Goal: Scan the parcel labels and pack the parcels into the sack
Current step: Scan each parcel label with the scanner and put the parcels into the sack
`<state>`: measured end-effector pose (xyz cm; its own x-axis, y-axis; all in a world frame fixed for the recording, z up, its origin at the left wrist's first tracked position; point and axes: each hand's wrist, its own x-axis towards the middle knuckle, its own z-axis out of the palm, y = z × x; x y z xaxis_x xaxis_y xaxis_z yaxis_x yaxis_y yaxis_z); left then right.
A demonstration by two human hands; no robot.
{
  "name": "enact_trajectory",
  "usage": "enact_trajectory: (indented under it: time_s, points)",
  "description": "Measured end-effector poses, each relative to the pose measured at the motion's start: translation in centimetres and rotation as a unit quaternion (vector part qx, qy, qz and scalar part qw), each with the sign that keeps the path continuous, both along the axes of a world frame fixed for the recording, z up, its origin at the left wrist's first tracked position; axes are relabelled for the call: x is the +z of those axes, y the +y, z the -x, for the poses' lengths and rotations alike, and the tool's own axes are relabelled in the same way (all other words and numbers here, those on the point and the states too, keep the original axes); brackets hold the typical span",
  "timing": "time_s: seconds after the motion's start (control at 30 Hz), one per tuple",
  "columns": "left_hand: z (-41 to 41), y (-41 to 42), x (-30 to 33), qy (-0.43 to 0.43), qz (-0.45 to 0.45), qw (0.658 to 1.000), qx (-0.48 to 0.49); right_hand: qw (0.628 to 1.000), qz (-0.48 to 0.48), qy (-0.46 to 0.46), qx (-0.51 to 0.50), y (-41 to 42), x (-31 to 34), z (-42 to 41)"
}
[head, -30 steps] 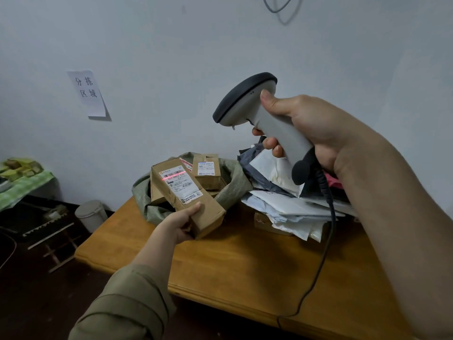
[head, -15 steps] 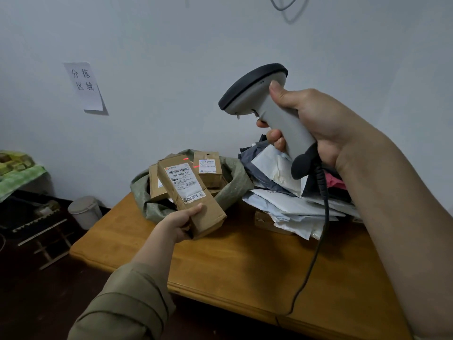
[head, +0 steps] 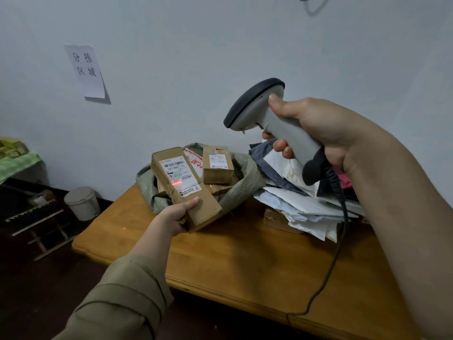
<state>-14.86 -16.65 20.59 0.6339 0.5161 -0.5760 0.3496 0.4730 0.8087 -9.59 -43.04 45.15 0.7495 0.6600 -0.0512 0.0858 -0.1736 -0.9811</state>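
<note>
So the left hand (head: 175,215) grips the near end of a long brown cardboard parcel (head: 185,186), thumb laid flat on top and the other fingers curled underneath. The parcel is held up off the orange-brown wooden table (head: 245,261), tilted, with its far end over the mouth of the grey-green woven sack (head: 245,182), which sits at the table's far edge against the wall. A red laser line glows on the parcel's white shipping label (head: 181,176), near the lower barcode.

The right hand (head: 316,133) is wrapped round the handle of a grey handheld barcode scanner with a dark head (head: 267,119), thumb pressed on the back, fingers curled round the front. It's up above the table, head aimed down at the parcel. Its black cable (head: 339,229) hangs down to the table's near edge.

Inside the sack there's a smaller brown box (head: 217,165) with its own label. Right of the sack, on the table, a messy pile of white and grey plastic mailer bags (head: 294,202).
</note>
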Motion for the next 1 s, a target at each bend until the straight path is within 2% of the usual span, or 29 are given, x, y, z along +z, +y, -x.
enact_trajectory:
  time_s: [0.37,0.8,1.0]
  points:
    - [-3.0,1.4,-2.4,0.02,0.007,1.0,-0.017,0.999,-0.001,0.039,-0.017,2.2,-2.2,-3.6]
    - [-9.6,6.6,-1.8,0.04,0.007,0.998,0.048,0.998,0.002,0.056,0.04,7.8,-3.5,-15.0]
    - [-11.9,8.9,-1.5,0.043,0.023,0.998,0.038,0.993,-0.052,0.09,0.055,11.0,-4.1,-18.0]
